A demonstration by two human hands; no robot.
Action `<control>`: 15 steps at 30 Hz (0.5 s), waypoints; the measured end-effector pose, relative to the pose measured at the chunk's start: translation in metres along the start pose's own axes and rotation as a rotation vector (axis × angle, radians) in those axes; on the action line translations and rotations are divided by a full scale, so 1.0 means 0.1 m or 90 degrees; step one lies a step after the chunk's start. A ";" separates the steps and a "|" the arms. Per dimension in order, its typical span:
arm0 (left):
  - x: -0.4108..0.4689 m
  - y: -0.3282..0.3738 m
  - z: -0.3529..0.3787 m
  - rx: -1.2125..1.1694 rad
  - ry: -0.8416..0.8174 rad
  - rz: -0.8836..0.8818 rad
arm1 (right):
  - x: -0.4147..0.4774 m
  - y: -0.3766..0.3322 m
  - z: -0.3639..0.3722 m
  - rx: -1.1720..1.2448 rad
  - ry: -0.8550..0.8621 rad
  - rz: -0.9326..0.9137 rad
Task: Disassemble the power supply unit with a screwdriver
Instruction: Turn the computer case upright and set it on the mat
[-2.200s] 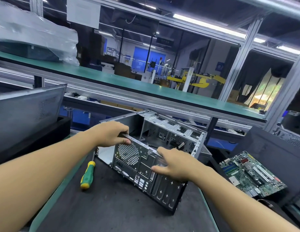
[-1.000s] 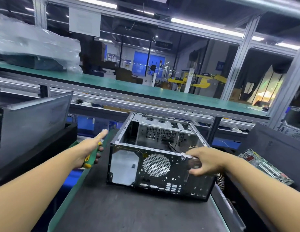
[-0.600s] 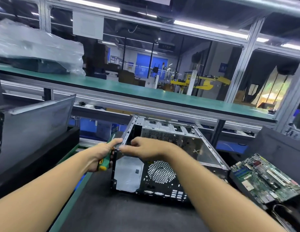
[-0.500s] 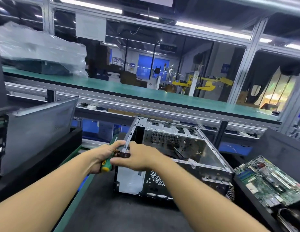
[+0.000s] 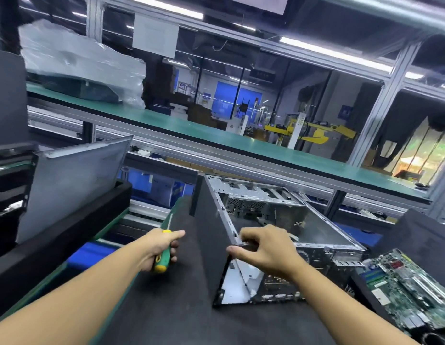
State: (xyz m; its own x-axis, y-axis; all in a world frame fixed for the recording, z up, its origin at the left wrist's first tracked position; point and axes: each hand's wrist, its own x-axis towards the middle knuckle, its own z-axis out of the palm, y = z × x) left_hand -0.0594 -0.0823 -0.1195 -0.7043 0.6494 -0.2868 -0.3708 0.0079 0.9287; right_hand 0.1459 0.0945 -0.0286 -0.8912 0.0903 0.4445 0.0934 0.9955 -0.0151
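An open grey metal computer case stands on the dark foam mat, its open side up and its perforated rear panel facing me. My right hand grips the near left top corner of the case frame. My left hand is left of the case, closed around a green and yellow screwdriver whose shaft points away from me. No power supply unit is visible inside the case.
A green motherboard lies on a dark tray at the right. A loose grey side panel leans on a black box at the left. A green shelf runs across behind, holding a plastic-wrapped unit.
My left hand picked up the screwdriver from the mat. My right hand moved from the case's right edge to its near left corner, and the case has turned so its dark left side shows.
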 end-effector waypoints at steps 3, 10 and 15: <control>0.03 -0.07 -0.11 0.009 0.025 -0.016 | -0.12 0.23 -0.14 0.100 -0.045 -0.007; -0.04 -0.11 -0.12 0.175 0.087 -0.022 | -0.17 0.26 -0.14 0.126 -0.065 -0.017; -0.06 -0.03 0.06 0.438 0.133 0.013 | -0.14 0.17 -0.10 0.079 -0.035 0.004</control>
State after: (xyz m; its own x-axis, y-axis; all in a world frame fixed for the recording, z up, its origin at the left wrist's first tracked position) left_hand -0.0506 -0.0814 -0.1191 -0.8338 0.4958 -0.2426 0.0609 0.5195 0.8523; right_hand 0.1647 0.1102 -0.0264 -0.9140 0.0946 0.3945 0.0466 0.9905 -0.1295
